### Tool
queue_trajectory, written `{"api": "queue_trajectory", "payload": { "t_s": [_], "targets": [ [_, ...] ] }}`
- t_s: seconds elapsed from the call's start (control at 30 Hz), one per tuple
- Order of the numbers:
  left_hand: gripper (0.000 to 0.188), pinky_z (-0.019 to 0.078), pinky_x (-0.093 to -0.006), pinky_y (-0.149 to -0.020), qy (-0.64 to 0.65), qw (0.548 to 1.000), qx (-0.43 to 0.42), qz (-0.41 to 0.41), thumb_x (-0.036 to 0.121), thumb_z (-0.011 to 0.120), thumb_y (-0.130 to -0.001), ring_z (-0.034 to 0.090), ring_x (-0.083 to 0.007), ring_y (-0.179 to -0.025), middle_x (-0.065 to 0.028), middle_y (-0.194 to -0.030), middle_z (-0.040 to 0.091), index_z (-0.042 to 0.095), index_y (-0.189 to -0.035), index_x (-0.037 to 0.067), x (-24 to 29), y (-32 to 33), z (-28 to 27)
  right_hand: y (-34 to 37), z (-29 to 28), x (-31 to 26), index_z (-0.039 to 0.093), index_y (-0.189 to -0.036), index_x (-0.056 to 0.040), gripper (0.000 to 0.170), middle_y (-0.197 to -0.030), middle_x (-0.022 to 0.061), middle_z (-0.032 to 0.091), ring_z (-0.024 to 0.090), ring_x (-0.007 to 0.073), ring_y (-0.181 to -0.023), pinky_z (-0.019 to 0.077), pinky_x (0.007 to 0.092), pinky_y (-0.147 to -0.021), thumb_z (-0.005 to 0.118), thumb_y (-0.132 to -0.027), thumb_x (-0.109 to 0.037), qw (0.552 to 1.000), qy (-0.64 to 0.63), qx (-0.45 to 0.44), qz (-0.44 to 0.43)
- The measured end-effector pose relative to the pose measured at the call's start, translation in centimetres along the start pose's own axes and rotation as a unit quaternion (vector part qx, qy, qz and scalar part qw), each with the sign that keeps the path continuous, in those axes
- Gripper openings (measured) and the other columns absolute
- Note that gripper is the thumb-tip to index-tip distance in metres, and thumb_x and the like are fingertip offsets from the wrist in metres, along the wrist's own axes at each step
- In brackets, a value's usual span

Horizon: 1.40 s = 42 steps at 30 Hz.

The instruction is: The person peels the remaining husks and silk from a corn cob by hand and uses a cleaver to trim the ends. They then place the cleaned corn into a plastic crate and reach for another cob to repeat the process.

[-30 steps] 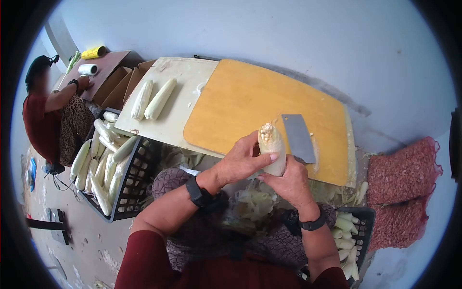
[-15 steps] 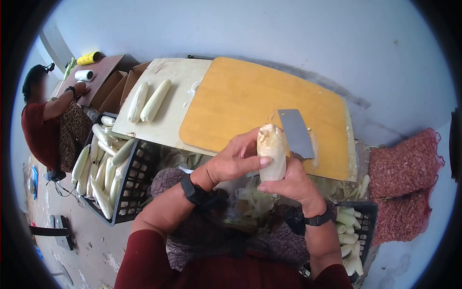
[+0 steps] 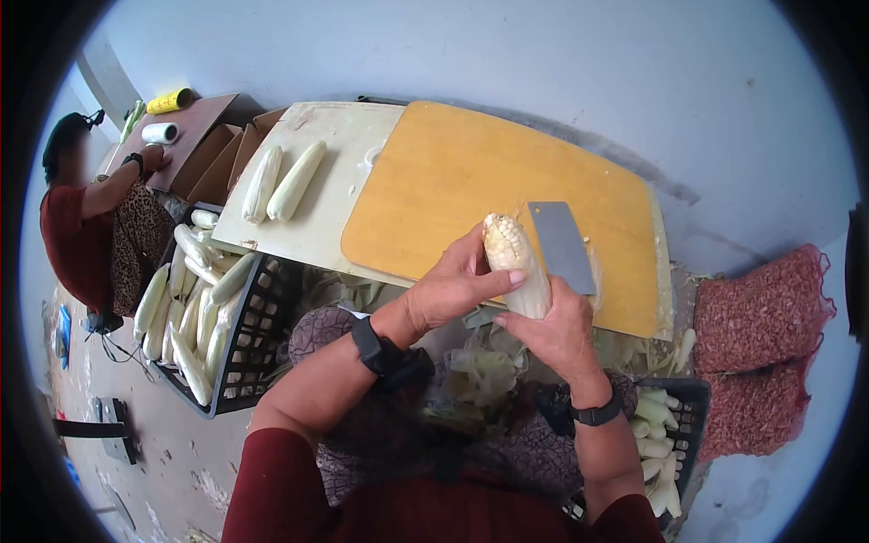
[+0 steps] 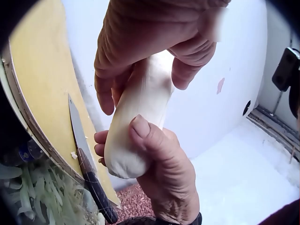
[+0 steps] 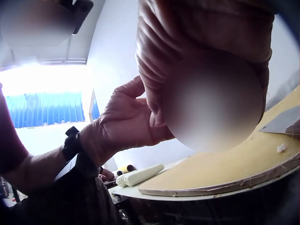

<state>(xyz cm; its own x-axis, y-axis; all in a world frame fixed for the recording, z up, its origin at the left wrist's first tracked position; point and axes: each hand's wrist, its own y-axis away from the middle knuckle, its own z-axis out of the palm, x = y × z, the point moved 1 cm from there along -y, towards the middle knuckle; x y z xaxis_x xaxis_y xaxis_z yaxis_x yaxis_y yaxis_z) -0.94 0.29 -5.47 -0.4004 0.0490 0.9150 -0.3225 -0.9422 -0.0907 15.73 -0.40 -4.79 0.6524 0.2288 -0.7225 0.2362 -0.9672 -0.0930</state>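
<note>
Looks like checking or cleaning up 1 corn ear [image 3: 513, 249], judging by bare kernels at the tip and pale husk over the rest. Now held up in the air by the near edge of the yellow board [image 3: 453, 190]. Grasping that ear with 2 hands: left hand [image 3: 457, 285] wrapped round toward the kernel end, right hand [image 3: 557, 330] round the blunt end, thumb laid along the side. Can't read much from right wrist view, blurred in the middle. Next move probably calls for keeping 1 hand firm and freeing the other to strip husk, or else for setting down on the pale board [image 3: 353, 136]; can't tell which. Counts: 2 ears [image 3: 297, 181] side by side on the pale board, 1 cleaver [image 3: 561, 249] flat on the yellow board just beyond right hand, 2 black crates [image 3: 243, 342], 2 red mesh sacks [image 3: 760, 312] at far right, 1 yellow roll [image 3: 170, 100] and 1 white roll [image 3: 159, 133] on the back table, 1 other person [image 3: 72, 217] there. In left crate, more than 10 ears, too overlapped for exact count; in right crate, at least 5, partly hidden. Husk scraps [image 4: 42, 187] below the board, uncountable.
</note>
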Motion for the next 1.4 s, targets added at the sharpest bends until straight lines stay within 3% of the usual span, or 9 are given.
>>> {"api": "queue_trajectory", "payload": {
  "t_s": [0.47,0.57,0.67,0.77,0.9,0.97,1.1,1.2,1.4],
  "targets": [
    [0.047,0.0448,-0.0309,-0.088,-0.023,0.999,0.007,0.037,0.014,0.065,-0.083,0.052,-0.0140,-0.101,-0.0062,-0.109,0.054,0.042,-0.121,0.001,0.2,0.5,0.0,0.1,-0.3,-0.6,0.057,-0.092,-0.0004,0.052,-0.079,0.0183,0.064,0.064,0.0346,-0.076,0.0502,0.0411,-0.069,0.083,-0.056,-0.026,0.999,0.051,0.000,-0.003],
    [0.050,0.0443,-0.0307,-0.089,-0.028,0.998,-0.016,0.059,0.013,0.066,-0.082,0.052,-0.0139,-0.102,-0.0057,-0.107,0.054,0.041,-0.123,0.001,-0.2,0.5,0.3,-0.1,-0.6,0.1,0.057,-0.096,-0.0013,0.053,-0.082,0.0183,0.064,0.064,0.0334,-0.079,0.0504,0.0400,-0.071,0.084,-0.056,-0.023,0.999,-0.038,0.003,-0.022],
    [0.052,0.0435,-0.0306,-0.090,-0.070,0.995,-0.036,0.061,0.014,0.067,-0.081,0.052,-0.0144,-0.103,-0.0060,-0.108,0.054,0.041,-0.125,0.001,0.0,0.7,0.7,-0.1,-0.7,0.5,0.057,-0.099,-0.0022,0.054,-0.085,0.0186,0.064,0.064,0.0314,-0.081,0.0506,0.0385,-0.072,0.084,-0.056,-0.020,0.989,-0.132,-0.065,-0.027],
    [0.053,0.0426,-0.0312,-0.092,-0.058,0.995,-0.038,0.067,0.012,0.066,-0.082,0.052,-0.0151,-0.104,-0.0061,-0.110,0.054,0.039,-0.127,0.001,0.2,0.4,0.7,0.1,-0.7,0.3,0.056,-0.101,-0.0013,0.055,-0.086,0.0182,0.065,0.065,0.0303,-0.081,0.0508,0.0376,-0.072,0.084,-0.056,-0.020,0.992,-0.107,-0.060,-0.020],
    [0.043,0.0425,-0.0316,-0.092,-0.029,0.994,-0.004,0.102,0.008,0.062,-0.085,0.052,-0.0150,-0.104,-0.0059,-0.110,0.054,0.043,-0.123,0.001,-0.2,-0.2,0.4,0.1,-0.9,-0.2,0.056,-0.100,0.0004,0.055,-0.084,0.0172,0.065,0.065,0.0303,-0.080,0.0510,0.0379,-0.071,0.084,-0.056,-0.019,0.999,-0.042,0.026,-0.005],
    [0.031,0.0450,-0.0275,-0.085,-0.005,0.994,0.029,0.105,0.006,0.059,-0.086,0.053,-0.0109,-0.096,-0.0045,-0.101,0.054,0.047,-0.113,-0.002,-0.2,-0.3,0.0,0.0,-1.0,-0.2,0.056,-0.100,0.0008,0.055,-0.083,0.0169,0.065,0.065,0.0308,-0.079,0.0510,0.0381,-0.070,0.084,-0.056,-0.019,0.999,-0.032,0.044,-0.003],
    [0.023,0.0460,-0.0265,-0.082,0.014,0.994,0.039,0.100,0.007,0.059,-0.087,0.054,-0.0099,-0.093,-0.0034,-0.098,0.054,0.050,-0.106,-0.002,-0.2,-0.1,-0.1,0.0,-1.0,-0.2,0.056,-0.098,0.0005,0.055,-0.081,0.0169,0.065,0.065,0.0316,-0.077,0.0507,0.0390,-0.069,0.083,-0.055,-0.018,0.998,0.008,0.066,-0.021],
    [0.021,0.0494,-0.0294,-0.084,-0.047,0.993,0.067,0.088,0.009,0.056,-0.090,0.056,-0.0122,-0.093,-0.0056,-0.101,0.057,0.050,-0.106,-0.002,-0.1,0.0,-0.6,-0.1,-0.8,0.0,0.055,-0.096,-0.0001,0.054,-0.080,0.0167,0.064,0.064,0.0328,-0.075,0.0501,0.0406,-0.067,0.083,-0.054,-0.019,0.995,0.044,0.085,-0.035],
    [0.018,0.0520,-0.0261,-0.075,-0.098,0.990,0.091,0.049,0.013,0.054,-0.091,0.060,-0.0121,-0.086,-0.0056,-0.093,0.059,0.053,-0.101,-0.002,0.3,-0.1,-0.6,-0.3,-0.6,0.7,0.054,-0.089,-0.0024,0.048,-0.076,0.0159,0.062,0.061,0.0357,-0.071,0.0478,0.0438,-0.063,0.082,-0.053,-0.018,0.979,0.133,0.127,-0.082]
  ]
}}
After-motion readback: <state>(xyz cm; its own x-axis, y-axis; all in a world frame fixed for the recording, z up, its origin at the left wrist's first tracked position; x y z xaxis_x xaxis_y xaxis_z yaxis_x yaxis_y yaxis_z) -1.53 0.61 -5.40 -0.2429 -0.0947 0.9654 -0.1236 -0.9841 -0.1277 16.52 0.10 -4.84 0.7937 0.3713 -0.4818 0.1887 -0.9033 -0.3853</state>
